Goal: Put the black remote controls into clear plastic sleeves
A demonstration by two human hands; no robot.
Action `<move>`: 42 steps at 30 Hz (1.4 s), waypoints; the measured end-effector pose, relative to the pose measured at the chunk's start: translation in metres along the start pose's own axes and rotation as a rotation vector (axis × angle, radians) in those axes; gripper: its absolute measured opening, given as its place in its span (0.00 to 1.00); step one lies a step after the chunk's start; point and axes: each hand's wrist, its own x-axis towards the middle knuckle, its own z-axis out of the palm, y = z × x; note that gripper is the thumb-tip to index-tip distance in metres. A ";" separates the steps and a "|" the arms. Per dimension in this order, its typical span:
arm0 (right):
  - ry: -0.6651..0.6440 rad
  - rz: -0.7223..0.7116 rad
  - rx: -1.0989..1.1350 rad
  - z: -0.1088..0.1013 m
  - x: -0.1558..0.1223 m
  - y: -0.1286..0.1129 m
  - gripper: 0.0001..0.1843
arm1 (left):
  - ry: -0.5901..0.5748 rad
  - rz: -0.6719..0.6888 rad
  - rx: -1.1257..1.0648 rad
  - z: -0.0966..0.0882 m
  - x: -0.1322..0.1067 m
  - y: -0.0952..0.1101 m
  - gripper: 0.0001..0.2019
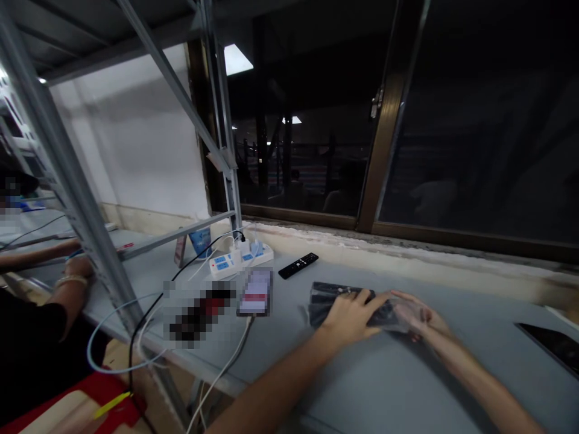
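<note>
A clear plastic bag (392,319) lies on the grey table with several long black things (320,301) at its left end; they look like remote controls. My left hand (350,316) rests on top of them with its fingers spread. At the bag's right end, my right hand (420,319) grips the plastic between thumb and fingers. A black remote control (298,265) lies on its own behind and to the left of the bag.
Left of the bag are a phone (254,292) with a cable plugged in, a blurred dark item (201,313) and a white power strip (242,259). A metal rack post (76,163) stands at the left, near a co-worker's arm (72,286). A flat black object (549,346) lies far right.
</note>
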 end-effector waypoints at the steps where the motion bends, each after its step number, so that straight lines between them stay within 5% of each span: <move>1: 0.004 0.038 0.040 -0.003 -0.001 -0.003 0.30 | -0.019 -0.008 0.003 -0.002 -0.002 0.004 0.31; 7: 0.242 0.076 0.278 -0.019 0.001 -0.008 0.20 | -0.163 0.043 0.022 -0.002 -0.014 0.021 0.22; 11: 0.344 0.032 0.145 -0.019 0.010 0.006 0.18 | -0.236 0.108 0.042 0.005 -0.015 0.025 0.15; 20: 0.197 -0.230 -0.601 -0.016 0.015 0.020 0.17 | -0.005 0.140 0.096 0.030 -0.003 0.021 0.26; 23: 0.190 -0.238 -0.674 -0.019 0.014 0.022 0.20 | 0.060 0.142 0.067 0.022 -0.002 0.022 0.25; 25: 0.200 -0.246 -0.679 -0.020 0.013 0.024 0.20 | 0.130 0.016 0.028 0.006 -0.008 0.017 0.25; 27: 0.214 -0.249 -0.682 -0.020 0.011 0.023 0.21 | 0.180 -0.249 0.001 -0.017 -0.026 0.003 0.20; 33: 0.203 -0.246 -0.699 -0.014 0.008 0.019 0.19 | 0.185 -1.084 0.224 -0.069 -0.131 -0.065 0.20; 37: 0.190 -0.228 -0.716 -0.015 0.007 0.023 0.19 | 0.178 -1.235 0.301 -0.080 -0.178 -0.086 0.23; 42: 0.236 -0.228 -0.739 -0.015 0.002 0.022 0.20 | 0.224 -1.121 0.194 -0.082 -0.171 -0.073 0.20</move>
